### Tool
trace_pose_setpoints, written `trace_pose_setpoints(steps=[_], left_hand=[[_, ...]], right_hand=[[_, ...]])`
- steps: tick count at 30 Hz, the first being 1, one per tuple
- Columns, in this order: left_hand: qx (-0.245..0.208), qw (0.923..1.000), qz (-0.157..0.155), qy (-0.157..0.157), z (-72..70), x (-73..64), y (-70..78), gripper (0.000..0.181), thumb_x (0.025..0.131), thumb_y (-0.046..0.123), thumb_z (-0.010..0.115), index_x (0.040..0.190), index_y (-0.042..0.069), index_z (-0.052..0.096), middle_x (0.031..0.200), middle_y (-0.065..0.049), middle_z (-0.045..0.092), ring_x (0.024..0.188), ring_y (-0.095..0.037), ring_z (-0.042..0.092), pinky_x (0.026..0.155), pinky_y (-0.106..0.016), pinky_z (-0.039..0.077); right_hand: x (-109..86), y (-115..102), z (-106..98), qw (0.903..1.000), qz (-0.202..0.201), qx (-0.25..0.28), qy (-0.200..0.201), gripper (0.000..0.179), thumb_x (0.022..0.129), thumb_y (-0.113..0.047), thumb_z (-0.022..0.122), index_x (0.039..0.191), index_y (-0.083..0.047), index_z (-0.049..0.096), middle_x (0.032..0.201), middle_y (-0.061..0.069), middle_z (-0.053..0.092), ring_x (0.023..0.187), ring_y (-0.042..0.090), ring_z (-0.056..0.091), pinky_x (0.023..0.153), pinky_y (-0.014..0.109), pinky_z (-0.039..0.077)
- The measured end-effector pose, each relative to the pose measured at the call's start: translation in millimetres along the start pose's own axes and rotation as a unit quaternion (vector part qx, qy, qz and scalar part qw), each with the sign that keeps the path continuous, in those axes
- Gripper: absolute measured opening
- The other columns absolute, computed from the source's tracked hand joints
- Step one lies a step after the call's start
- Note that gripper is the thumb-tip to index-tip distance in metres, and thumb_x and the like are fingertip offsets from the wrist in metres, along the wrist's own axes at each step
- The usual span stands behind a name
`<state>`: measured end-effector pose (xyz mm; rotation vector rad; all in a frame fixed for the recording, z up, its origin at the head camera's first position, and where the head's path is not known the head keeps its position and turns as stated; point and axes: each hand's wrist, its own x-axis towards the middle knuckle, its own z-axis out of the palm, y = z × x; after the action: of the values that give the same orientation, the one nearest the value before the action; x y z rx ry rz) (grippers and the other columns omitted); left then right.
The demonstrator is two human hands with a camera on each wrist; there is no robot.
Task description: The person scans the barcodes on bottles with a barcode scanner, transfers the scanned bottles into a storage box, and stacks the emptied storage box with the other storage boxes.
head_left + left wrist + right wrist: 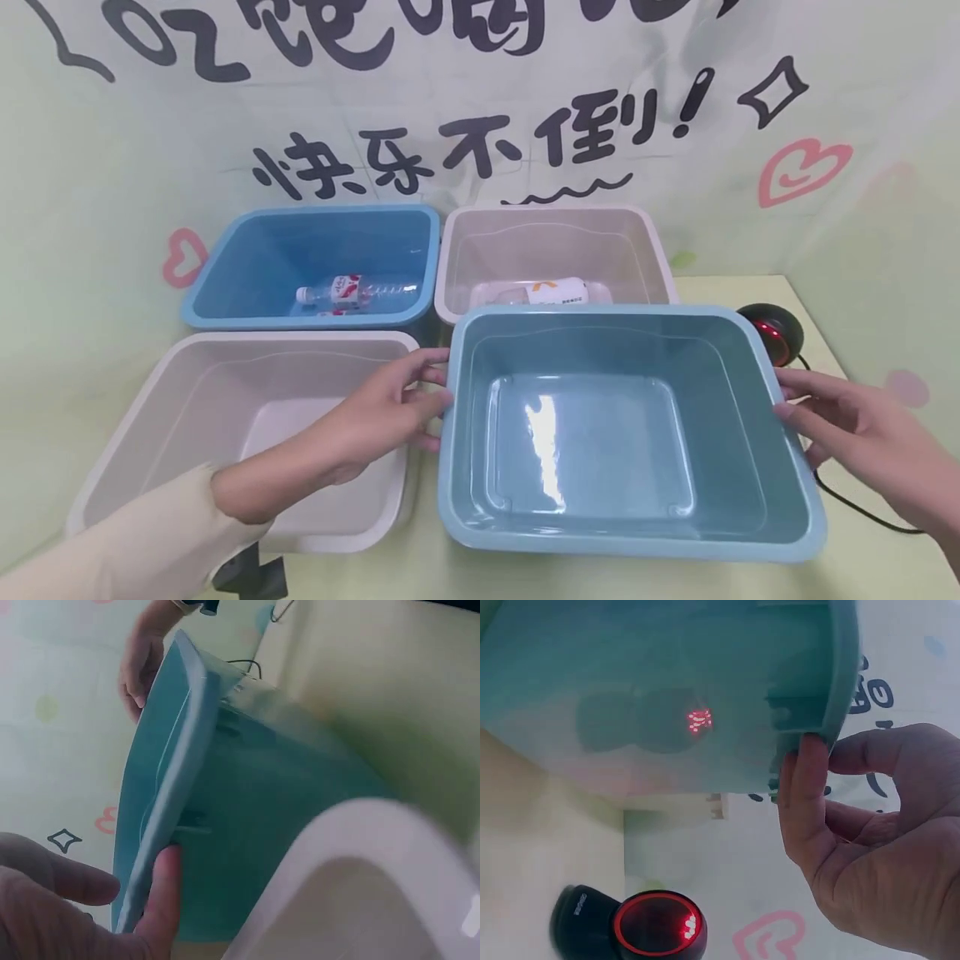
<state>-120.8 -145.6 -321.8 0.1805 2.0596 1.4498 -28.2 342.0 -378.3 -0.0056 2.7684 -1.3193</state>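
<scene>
A teal plastic basin (592, 450) is held between both hands, its inside bare. My left hand (390, 408) pinches its left rim; in the left wrist view, digits of that hand (67, 900) lie on both sides of the rim. On the opposite edge, my right hand (862, 425) grips the rim. The right wrist view shows the right hand (877, 825) with fingers under the lip and thumb against the edge. Whether the basin's underside touches the table cannot be told.
A pale basin (187, 417) stands at front left, under my left forearm. Behind are a blue basin (330, 323) holding a plastic bottle (382, 292) and another pale basin (547, 242) with a white-labelled bottle (558, 292). A black device with a red-lit ring (660, 926) sits at right, trailing a cable.
</scene>
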Motion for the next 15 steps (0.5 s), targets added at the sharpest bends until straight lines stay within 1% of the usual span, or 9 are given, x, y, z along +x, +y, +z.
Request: trace_pose_setpoints(steps=[2, 3, 5, 6, 8, 10, 13, 15], left_hand=[[-0.012, 0.9999, -0.007, -0.004, -3.6, -2.7, -1.4, 0.070, 0.103, 0.011, 0.061, 0.165, 0.012, 0.030, 0.140, -0.021, 0.056, 0.106, -0.023, 0.072, 0.087, -0.039, 0.066], [-0.017, 0.9998, -0.010, -0.006, -5.9, -3.9, -2.6, 0.072, 0.103, 0.012, 0.063, 0.166, 0.013, 0.028, 0.140, -0.021, 0.056, 0.105, -0.022, 0.071, 0.089, -0.037, 0.065], [-0.034, 0.9992, -0.013, -0.013, -11.2, -6.8, -5.5, 0.077, 0.102, 0.013, 0.065, 0.168, 0.016, 0.025, 0.138, -0.020, 0.057, 0.103, -0.020, 0.071, 0.091, -0.036, 0.064], [-0.045, 0.9988, -0.011, -0.017, -14.2, -8.6, -6.9, 0.079, 0.102, 0.013, 0.066, 0.169, 0.016, 0.024, 0.137, -0.020, 0.056, 0.103, -0.020, 0.071, 0.091, -0.037, 0.064], [-0.067, 0.9974, -0.002, -0.025, -20.2, -12.7, -9.4, 0.080, 0.102, 0.014, 0.067, 0.169, 0.017, 0.024, 0.138, -0.020, 0.056, 0.106, -0.019, 0.071, 0.093, -0.038, 0.064], [-0.083, 0.9961, 0.010, -0.029, -25.5, -17.6, -10.0, 0.080, 0.102, 0.015, 0.068, 0.169, 0.017, 0.025, 0.139, -0.020, 0.056, 0.108, -0.019, 0.071, 0.093, -0.040, 0.065], [-0.097, 0.9944, 0.027, -0.032, -32.5, -24.9, -8.2, 0.079, 0.101, 0.016, 0.069, 0.168, 0.018, 0.027, 0.137, -0.018, 0.058, 0.112, -0.019, 0.071, 0.094, -0.042, 0.065], [-0.106, 0.9931, 0.035, -0.035, -36.8, -29.3, -4.7, 0.077, 0.101, 0.016, 0.069, 0.167, 0.018, 0.029, 0.135, -0.014, 0.061, 0.114, -0.020, 0.071, 0.094, -0.042, 0.065]], right_hand=[[-0.1, 3, -6, 0.9992, 0.003, 0.032, -0.025, 0.052, 0.108, -0.006, 0.054, 0.147, -0.041, 0.055, 0.102, -0.013, 0.079, 0.064, 0.027, 0.073, 0.073, 0.017, 0.051], [0.0, 4, -8, 0.9977, -0.002, 0.057, -0.036, 0.053, 0.109, -0.004, 0.052, 0.150, -0.037, 0.055, 0.104, -0.011, 0.080, 0.063, 0.030, 0.073, 0.075, 0.018, 0.052], [1.5, 6, -12, 0.9907, -0.014, 0.124, -0.053, 0.055, 0.108, 0.002, 0.047, 0.153, -0.030, 0.056, 0.111, -0.008, 0.080, 0.064, 0.034, 0.073, 0.074, 0.022, 0.056], [2.9, 7, -14, 0.9848, -0.022, 0.163, -0.056, 0.055, 0.107, 0.006, 0.045, 0.153, -0.024, 0.057, 0.114, -0.007, 0.080, 0.064, 0.035, 0.073, 0.071, 0.027, 0.059], [6.5, 8, -15, 0.9717, -0.037, 0.227, -0.055, 0.054, 0.105, 0.011, 0.044, 0.150, -0.015, 0.059, 0.117, -0.003, 0.079, 0.066, 0.033, 0.074, 0.063, 0.036, 0.061], [10.5, 7, -17, 0.9610, -0.056, 0.265, -0.055, 0.054, 0.104, 0.015, 0.043, 0.148, -0.009, 0.060, 0.117, -0.002, 0.077, 0.070, 0.028, 0.074, 0.056, 0.041, 0.059], [16.2, 3, -21, 0.9492, -0.078, 0.297, -0.067, 0.056, 0.102, 0.018, 0.039, 0.147, -0.007, 0.060, 0.119, 0.000, 0.076, 0.080, 0.020, 0.074, 0.050, 0.041, 0.055], [19.4, 1, -25, 0.9445, -0.081, 0.308, -0.079, 0.056, 0.103, 0.017, 0.037, 0.148, -0.009, 0.059, 0.121, 0.000, 0.076, 0.085, 0.018, 0.075, 0.048, 0.040, 0.054]])
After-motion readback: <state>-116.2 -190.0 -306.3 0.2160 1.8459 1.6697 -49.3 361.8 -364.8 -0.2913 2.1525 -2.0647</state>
